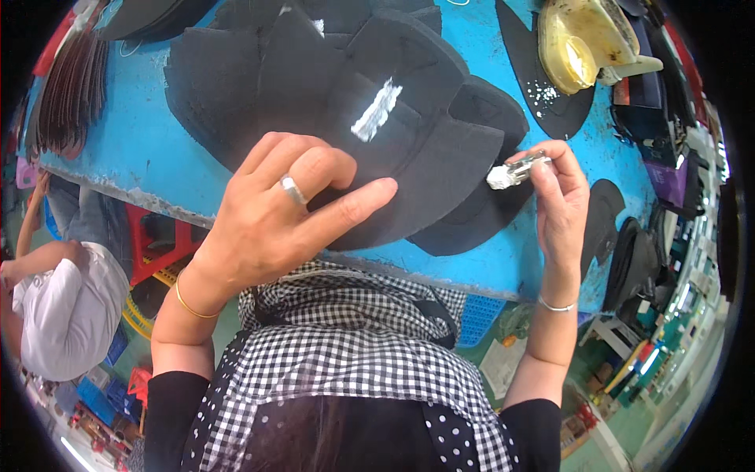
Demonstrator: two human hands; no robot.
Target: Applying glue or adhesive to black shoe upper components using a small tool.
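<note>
Black curved fabric-like pieces (440, 169) lie overlapped on a blue table. A thick white paste strip (377, 110) runs across the upper middle of them. My left hand (267, 212) rests at the near left edge of these pieces, its fingers bent and its thumb stretched out apart from them, holding nothing. Over the right edge of the pieces, my right hand (562, 200) pinches a small metal clip (531, 163) between thumb and fingers. A white, paste-covered pad (499, 178) sticks out of the clip's left end.
A yellow paste-smeared container (590, 47) stands at the far right, beside a black piece (560, 110) spotted with white drops. Dark layered pieces (75, 94) hang at the far left edge. Another person (75, 307) sits left, near a red stool (157, 240).
</note>
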